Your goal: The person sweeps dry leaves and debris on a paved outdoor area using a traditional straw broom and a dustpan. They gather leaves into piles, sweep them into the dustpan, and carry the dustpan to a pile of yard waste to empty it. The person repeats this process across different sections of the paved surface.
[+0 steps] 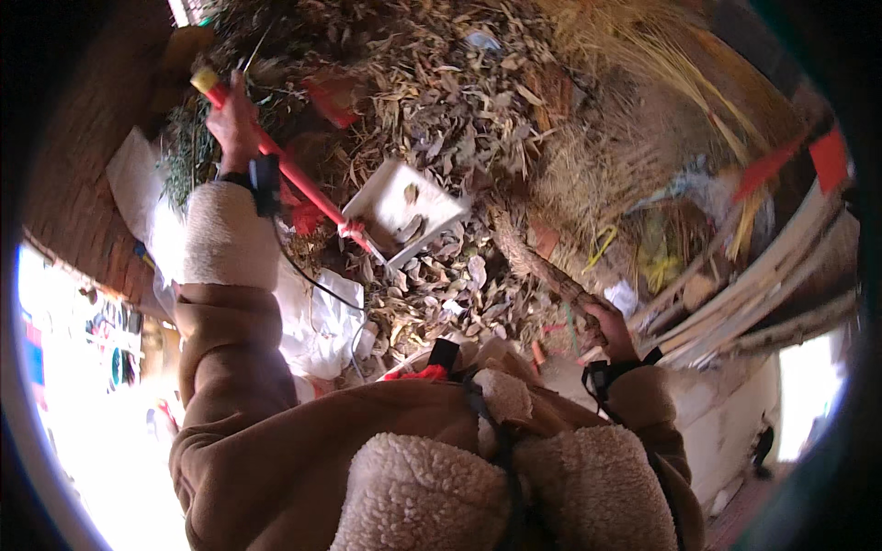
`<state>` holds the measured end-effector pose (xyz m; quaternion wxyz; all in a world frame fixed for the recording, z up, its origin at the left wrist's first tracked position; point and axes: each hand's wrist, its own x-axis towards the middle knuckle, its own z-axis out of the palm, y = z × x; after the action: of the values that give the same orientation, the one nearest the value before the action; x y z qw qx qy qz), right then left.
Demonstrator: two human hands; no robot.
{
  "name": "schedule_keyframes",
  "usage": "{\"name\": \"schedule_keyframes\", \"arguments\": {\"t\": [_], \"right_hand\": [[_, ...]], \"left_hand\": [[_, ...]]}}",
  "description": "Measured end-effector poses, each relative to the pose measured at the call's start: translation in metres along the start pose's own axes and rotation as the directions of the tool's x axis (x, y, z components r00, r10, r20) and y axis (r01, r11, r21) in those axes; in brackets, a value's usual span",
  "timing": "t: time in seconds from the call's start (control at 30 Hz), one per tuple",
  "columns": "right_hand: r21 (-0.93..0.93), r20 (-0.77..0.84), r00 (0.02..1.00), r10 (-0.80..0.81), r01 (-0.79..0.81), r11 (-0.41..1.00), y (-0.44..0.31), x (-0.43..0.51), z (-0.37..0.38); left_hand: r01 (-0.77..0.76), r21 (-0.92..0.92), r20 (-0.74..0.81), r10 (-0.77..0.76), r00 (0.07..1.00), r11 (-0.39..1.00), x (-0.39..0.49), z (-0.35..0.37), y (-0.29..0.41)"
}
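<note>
My left hand (234,124) is wrapped around a long red handle (303,180) near its yellow end. At the handle's lower end is a pale, shallow dustpan (406,193), tilted over dry leaves (448,124), with a few leaves inside it. In my right hand (610,329) is one end of a rough wooden stick or branch (544,268). Its far end reaches into the leaves to the right of the dustpan.
Straw (620,41) lies at the upper right. Long wooden poles (751,275) lean at the right. White plastic sheeting (324,310) lies below the dustpan, and green foliage (186,165) stands by my left forearm. A brick wall (76,186) rises at the left.
</note>
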<state>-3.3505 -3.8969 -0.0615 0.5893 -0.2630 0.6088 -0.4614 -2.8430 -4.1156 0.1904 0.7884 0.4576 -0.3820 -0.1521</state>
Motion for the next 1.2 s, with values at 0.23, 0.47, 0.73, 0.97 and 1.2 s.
{"name": "schedule_keyframes", "arguments": {"t": [0.23,0.47,0.73,0.97,1.2], "right_hand": [[-0.025,0.121,0.989,-0.087,0.091,0.996,-0.057,0.067,-0.016],[-0.138,0.135,0.989,0.067,-0.049,0.989,-0.032,0.069,-0.046],[-0.183,0.161,0.974,0.157,-0.127,0.975,-0.001,-0.007,-0.081],[-0.135,0.276,0.959,-0.065,0.105,0.985,-0.052,-0.055,-0.066],[0.325,0.556,0.793,-0.248,0.068,0.943,-0.096,-0.075,-0.029]], "left_hand": [[-0.177,-0.243,0.103,0.207,0.973,0.954,-0.002,0.048,0.083],[-0.032,0.239,0.148,-0.004,0.989,0.97,-0.089,0.056,-0.012],[0.118,0.604,0.026,-0.167,0.986,0.788,-0.184,-0.094,-0.037],[0.273,0.394,-0.271,-0.173,0.947,0.878,-0.269,-0.242,0.07],[0.137,0.331,-0.472,0.038,0.881,0.933,-0.373,-0.357,0.191]]}}
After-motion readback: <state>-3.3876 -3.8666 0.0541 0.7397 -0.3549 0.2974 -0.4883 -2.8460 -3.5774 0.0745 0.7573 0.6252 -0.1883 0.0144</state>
